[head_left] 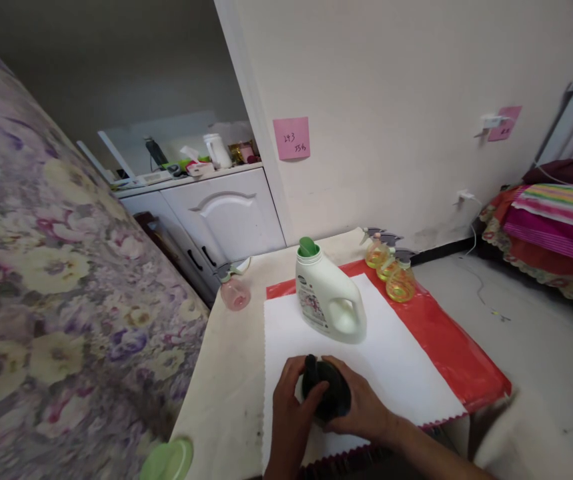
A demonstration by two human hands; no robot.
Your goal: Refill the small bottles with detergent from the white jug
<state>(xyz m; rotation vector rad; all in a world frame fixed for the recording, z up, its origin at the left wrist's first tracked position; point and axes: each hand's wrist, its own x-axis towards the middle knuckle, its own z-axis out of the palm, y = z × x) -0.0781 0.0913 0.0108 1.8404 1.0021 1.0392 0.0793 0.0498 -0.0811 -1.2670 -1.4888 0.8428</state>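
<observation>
Near the table's front edge, my left hand [292,407] and my right hand [361,403] are closed around a dark rounded object [333,393] with a short narrow nub on its upper left. It looks like a small bottle seen from above, but its lower part is hidden and I cannot tell its exact kind. My left thumb lies across its top, and my right fingers wrap its right side. Just beyond my hands, a pale green detergent jug [333,300] stands upright on a white sheet [391,367]. A green piece [309,247] sits in its mouth.
Several spray bottles with yellow liquid [400,283] stand at the table's back right on a red sheet [446,340]. A pinkish spray bottle [235,293] is at the left edge. A light green lidded item [169,460] lies front left, by a floral curtain [66,287].
</observation>
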